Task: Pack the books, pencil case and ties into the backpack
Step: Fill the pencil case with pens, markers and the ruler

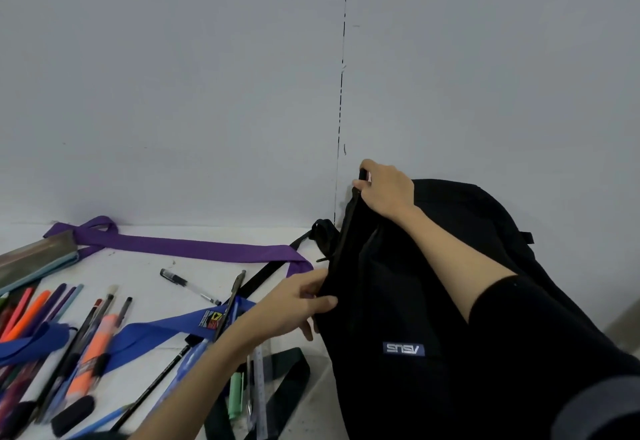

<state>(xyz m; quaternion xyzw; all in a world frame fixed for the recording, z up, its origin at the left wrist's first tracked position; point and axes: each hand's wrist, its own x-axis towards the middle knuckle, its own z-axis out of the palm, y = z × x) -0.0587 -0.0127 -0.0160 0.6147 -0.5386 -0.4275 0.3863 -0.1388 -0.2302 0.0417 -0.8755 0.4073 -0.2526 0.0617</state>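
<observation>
Right grip point(384, 190): my fingers closed on the backpack point(450, 301) top edge
Left grip point(294, 304): pinching its side fabric
Ties point(194, 249): loose on desk point(145, 277)
Advice: I pull the opening wide

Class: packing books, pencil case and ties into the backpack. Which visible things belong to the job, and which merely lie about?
Job:
black backpack, gripped by both hands
purple tie
blue tie
pencil case

Lying about:
loose pens
orange marker
clear ruler

No books visible.
</observation>
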